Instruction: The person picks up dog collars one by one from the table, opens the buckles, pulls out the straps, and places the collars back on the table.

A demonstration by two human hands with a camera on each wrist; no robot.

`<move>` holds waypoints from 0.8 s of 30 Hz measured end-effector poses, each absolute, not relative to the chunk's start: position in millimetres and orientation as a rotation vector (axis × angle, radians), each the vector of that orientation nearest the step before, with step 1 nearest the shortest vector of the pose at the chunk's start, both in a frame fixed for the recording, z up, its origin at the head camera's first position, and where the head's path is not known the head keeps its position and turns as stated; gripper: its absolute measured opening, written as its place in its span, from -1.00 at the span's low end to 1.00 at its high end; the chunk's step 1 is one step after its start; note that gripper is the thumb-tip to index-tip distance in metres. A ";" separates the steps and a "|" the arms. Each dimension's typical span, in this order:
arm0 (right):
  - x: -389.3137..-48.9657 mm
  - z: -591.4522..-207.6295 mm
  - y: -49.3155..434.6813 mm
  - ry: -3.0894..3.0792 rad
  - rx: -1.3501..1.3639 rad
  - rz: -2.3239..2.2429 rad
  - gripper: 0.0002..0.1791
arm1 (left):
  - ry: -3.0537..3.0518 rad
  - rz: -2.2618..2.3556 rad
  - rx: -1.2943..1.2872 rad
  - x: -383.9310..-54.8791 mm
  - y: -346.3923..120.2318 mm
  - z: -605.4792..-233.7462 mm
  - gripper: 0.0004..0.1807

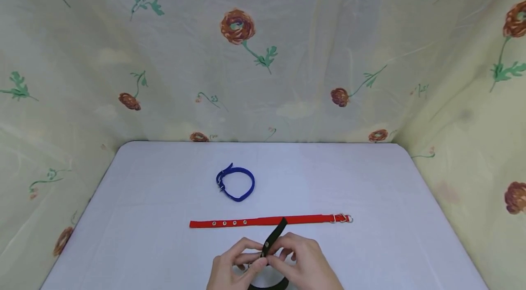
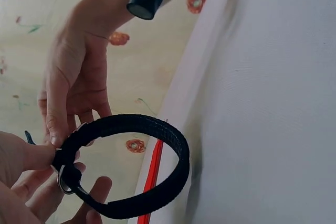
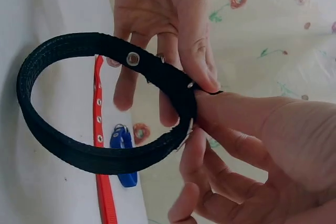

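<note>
A black collar (image 1: pixel 273 236) is held up in front of me, bent into a loop. Its punched end, with metal eyelets, sticks up between my hands. My left hand (image 1: pixel 235 266) pinches the collar at its buckle side, thumb and fingers on the strap. From the other side my right hand (image 1: pixel 302 258) pinches the strap close by. In the left wrist view a metal ring (image 2: pixel 64 180) hangs at the join, beside my left fingers. An eyelet (image 3: pixel 133 59) shows on the band in the right wrist view. Fingers partly hide the buckle.
Beyond my hands a red collar (image 1: pixel 300 219) lies flat across the white table (image 1: pixel 135 217), eyelets left, metal fittings right. Farther back lies a blue collar (image 1: pixel 251 185), fastened into a loop. Floral cloth (image 1: pixel 296 52) surrounds the table at the back and sides.
</note>
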State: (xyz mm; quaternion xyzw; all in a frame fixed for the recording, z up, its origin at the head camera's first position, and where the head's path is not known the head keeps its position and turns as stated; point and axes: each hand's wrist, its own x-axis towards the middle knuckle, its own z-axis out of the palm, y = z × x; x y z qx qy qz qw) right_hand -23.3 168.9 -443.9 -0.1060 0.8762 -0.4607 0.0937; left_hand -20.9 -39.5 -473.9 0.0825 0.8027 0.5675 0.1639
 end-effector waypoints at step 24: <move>-19.3 -446.7 149.7 2.692 -0.199 -1.392 -0.88 | 2.272 1.599 0.139 -21.6 -38.7 -477.5 -0.61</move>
